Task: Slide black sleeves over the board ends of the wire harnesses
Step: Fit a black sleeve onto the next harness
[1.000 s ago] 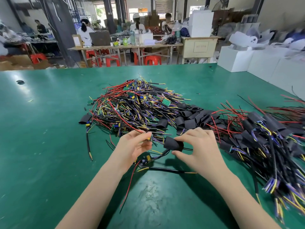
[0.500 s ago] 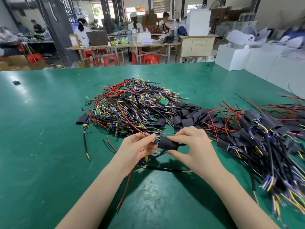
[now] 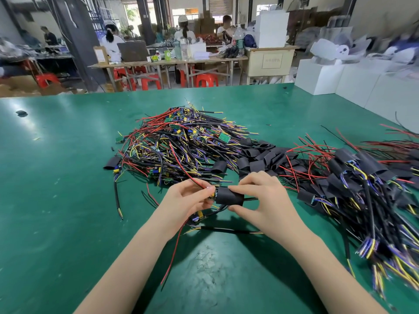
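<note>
Black sleeve (image 3: 229, 196) sits just in front of the big wire pile (image 3: 179, 150), pinched by the right hand (image 3: 263, 200) so its mouth faces the board. Left hand (image 3: 188, 200) fingers clamp the harness board end (image 3: 212, 194), steadying it to go in.

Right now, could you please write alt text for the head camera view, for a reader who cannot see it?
A person's right hand holds a black sleeve against the board end of a wire harness pinched in the left hand, above a green table. Behind lie a pile of unsleeved harnesses and loose sleeves; sleeved harnesses lie at right.
</note>
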A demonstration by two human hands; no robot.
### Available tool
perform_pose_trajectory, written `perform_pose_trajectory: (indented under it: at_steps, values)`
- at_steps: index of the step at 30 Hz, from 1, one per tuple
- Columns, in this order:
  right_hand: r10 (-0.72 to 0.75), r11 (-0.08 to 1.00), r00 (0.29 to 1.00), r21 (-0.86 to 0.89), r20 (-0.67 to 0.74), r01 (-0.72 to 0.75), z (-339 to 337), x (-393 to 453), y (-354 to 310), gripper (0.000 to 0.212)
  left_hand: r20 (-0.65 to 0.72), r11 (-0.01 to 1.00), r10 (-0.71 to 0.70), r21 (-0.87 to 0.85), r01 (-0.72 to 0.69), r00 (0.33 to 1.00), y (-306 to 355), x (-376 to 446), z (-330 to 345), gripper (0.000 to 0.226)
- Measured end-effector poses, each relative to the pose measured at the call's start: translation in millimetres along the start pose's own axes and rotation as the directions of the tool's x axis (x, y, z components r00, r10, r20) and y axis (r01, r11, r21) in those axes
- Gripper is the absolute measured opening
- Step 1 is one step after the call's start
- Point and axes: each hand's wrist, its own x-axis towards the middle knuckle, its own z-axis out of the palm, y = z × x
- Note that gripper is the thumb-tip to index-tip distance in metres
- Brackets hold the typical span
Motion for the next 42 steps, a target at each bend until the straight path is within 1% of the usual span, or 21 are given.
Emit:
perform_pose_trajectory:
  at_steps: [3, 5, 9, 11, 14, 17, 20, 23, 28, 29, 32, 34, 35, 38, 40, 42]
  values:
    - [0.046, 0.995, 0.999, 0.091, 0.028, -0.048, -2.3, 1.5, -3.3, 0.036, 0.023, 0.997, 0.045, 0.061, -0.046, 0.999, 1.1, 0.5, -2.8, 0.001]
    - [0.073, 0.984, 0.996, 0.159, 0.045, -0.079, -4.7, 1.8, -5.4, 0.035, 0.041, 0.992, 0.084, 0.094, -0.088, 0.996, 2.2, 0.1, -3.9, 0.002]
    - [0.093, 0.963, 0.994, 0.249, 0.053, -0.103, -7.8, 1.6, -8.8, 0.032, 0.048, 0.979, 0.156, 0.127, -0.161, 0.987, 3.3, 0.7, -6.4, 0.013]
    - [0.109, 0.956, 0.993, 0.271, 0.04, -0.116, -8.0, 1.8, -9.2, 0.032, 0.043, 0.976, 0.171, 0.127, -0.175, 0.984, 3.2, 1.5, -6.3, 0.01]
    - [0.108, 0.963, 0.994, 0.248, 0.003, -0.105, -6.6, 2.3, -8.9, 0.034, 0.027, 0.982, 0.153, 0.104, -0.155, 0.988, 4.7, 1.7, -5.9, 0.009]
    - [0.053, 0.987, 0.998, 0.155, -0.031, -0.047, -3.0, 1.4, -9.4, 0.034, 0.007, 0.993, 0.098, 0.07, -0.098, 0.995, 5.6, 0.6, -5.0, 0.006]
    - [0.01, 0.995, 0.998, 0.099, -0.055, -0.004, -0.3, 0.5, -7.4, 0.033, -0.02, 0.998, 0.061, 0.027, -0.061, 0.998, 4.4, 0.6, -3.2, 0.01]
    - [0.021, 0.994, 0.998, 0.11, -0.059, -0.014, 1.2, 0.0, -8.1, 0.031, -0.009, 0.995, 0.089, 0.044, -0.088, 0.996, 2.8, 0.8, -3.1, 0.013]
    - [0.077, 0.974, 0.995, 0.219, -0.059, -0.062, 0.3, 1.0, -10.6, 0.028, 0.047, 0.974, 0.185, 0.122, -0.19, 0.982, 5.5, 0.9, -2.9, 0.015]
    - [0.083, 0.97, 0.994, 0.233, -0.069, -0.064, -0.3, 1.2, -10.7, 0.029, 0.068, 0.975, 0.18, 0.119, -0.187, 0.981, 8.2, 0.3, -3.3, 0.016]
    - [0.089, 0.969, 0.992, 0.237, -0.094, -0.065, -2.1, 1.8, -11.1, 0.031, 0.119, 0.989, 0.123, 0.066, -0.131, 0.985, 14.2, -0.6, -7.8, 0.026]
    - [0.083, 0.974, 0.992, 0.22, -0.097, -0.06, -1.9, 1.9, -11.2, 0.032, 0.099, 0.993, 0.099, 0.056, -0.105, 0.99, 16.2, -1.1, -10.1, 0.027]
    - [0.075, 0.977, 0.992, 0.206, -0.099, -0.053, -1.4, 1.7, -11.3, 0.033, 0.08, 0.995, 0.084, 0.051, -0.088, 0.993, 16.2, -1.1, -10.4, 0.024]
    - [0.038, 0.984, 0.993, 0.175, -0.109, -0.018, 0.5, 0.4, -11.0, 0.036, 0.019, 0.999, 0.014, 0.045, -0.015, 1.0, 13.8, -1.5, -7.6, 0.005]
    - [0.015, 0.987, 0.995, 0.159, -0.102, 0.002, 1.8, -0.6, -11.2, 0.037, 0.018, 0.998, -0.006, 0.057, 0.005, 1.0, 11.3, -1.8, -6.8, 0.007]
    - [0.001, 0.988, 0.994, 0.152, -0.107, 0.015, 2.7, -0.7, -11.1, 0.036, 0.053, 0.997, 0.011, 0.07, -0.014, 0.999, 9.8, -2.2, -6.5, 0.01]
